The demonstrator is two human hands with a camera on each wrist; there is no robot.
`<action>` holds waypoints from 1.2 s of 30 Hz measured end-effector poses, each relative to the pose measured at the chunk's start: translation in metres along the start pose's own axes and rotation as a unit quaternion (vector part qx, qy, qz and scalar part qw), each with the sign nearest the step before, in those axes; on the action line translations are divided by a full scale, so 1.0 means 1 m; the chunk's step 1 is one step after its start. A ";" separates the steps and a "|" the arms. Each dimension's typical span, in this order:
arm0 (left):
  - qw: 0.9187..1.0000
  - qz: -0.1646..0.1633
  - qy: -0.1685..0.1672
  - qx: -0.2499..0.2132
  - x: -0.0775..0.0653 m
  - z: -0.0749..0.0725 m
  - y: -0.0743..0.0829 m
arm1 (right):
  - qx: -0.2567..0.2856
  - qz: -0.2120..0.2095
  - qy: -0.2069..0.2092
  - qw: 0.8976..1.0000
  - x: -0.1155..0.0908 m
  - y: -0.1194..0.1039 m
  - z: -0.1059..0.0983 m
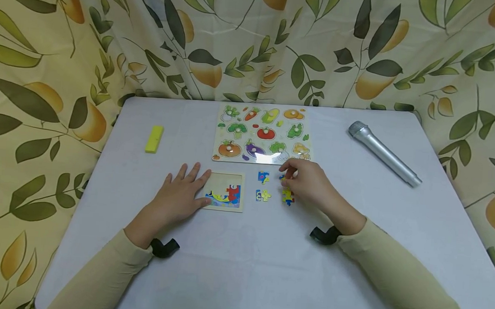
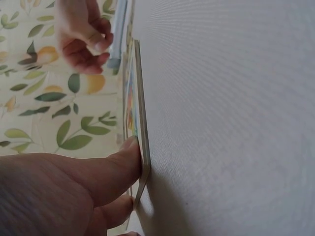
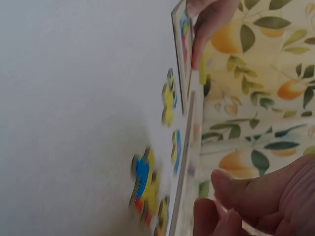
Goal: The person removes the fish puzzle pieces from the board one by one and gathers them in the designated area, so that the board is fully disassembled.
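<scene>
- Left hand (image 1: 178, 195) is spread over the left side of the small puzzle tray (image 1: 224, 209). Thumb sits on the near edge and the forefinger touches the far corner, so it's pressing rather than clenched.
- Tray lies flat on the white cloth (image 1: 233, 266), roughly centre of the table. The fitted pieces (image 1: 233, 193) fill its lower and right part, mostly red, yellow and blue. Upper left shows bare wood.
- Right hand (image 1: 311, 181) hovers over the right-hand loose pieces, fingers loosely bent. Its wrist cam shows a gap between thumb and fingertips and nothing gripped there.
- Four loose pieces right of the tray: a blue-and-yellow piece (image 1: 263, 177), a mostly yellow one (image 1: 263, 195) nearer the person, then a yellow-red-blue piece (image 1: 288, 197) and another (image 1: 282, 177) partly hidden by the right hand.
- Veggie board (image 1: 220, 136) lies just beyond all that, with a bright glare patch on its near edge.
- Yellow block (image 1: 154, 139) is off to the left, silver microphone (image 1: 384, 153) lies slanted on the right.
- Backdrop is a fruit-and-leaf curtain (image 1: 244, 47).
</scene>
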State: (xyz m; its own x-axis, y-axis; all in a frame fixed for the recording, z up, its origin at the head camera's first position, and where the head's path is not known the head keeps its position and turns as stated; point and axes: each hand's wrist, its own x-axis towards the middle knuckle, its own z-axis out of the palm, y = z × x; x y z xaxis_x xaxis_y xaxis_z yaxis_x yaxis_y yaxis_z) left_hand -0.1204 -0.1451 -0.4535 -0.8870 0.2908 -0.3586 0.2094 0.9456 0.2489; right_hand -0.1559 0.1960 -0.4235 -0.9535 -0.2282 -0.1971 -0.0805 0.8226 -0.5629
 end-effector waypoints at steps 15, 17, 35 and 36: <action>1.000 0.007 0.006 -0.001 0.002 0.005 -0.004 | -0.034 -0.165 -0.108 0.980 0.026 -0.060 0.059; 1.000 0.010 0.008 0.001 0.002 0.004 -0.004 | -0.048 -0.165 -0.114 0.979 0.028 -0.064 0.064; 0.990 0.080 0.061 0.102 -0.027 0.006 0.038 | -0.079 -0.150 -0.096 0.981 0.023 -0.073 0.070; 0.988 0.100 0.061 0.096 -0.031 0.006 0.043 | -0.076 -0.150 -0.095 0.981 0.023 -0.073 0.070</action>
State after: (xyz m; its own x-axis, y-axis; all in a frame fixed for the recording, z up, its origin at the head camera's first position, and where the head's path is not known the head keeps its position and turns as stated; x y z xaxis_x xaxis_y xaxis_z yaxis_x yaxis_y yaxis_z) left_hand -0.0812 -0.1132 -0.4372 -0.8613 0.4651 -0.2047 0.4485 0.8851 0.1241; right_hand -0.1520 0.0947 -0.4432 -0.8104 -0.5525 -0.1951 -0.4053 0.7690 -0.4944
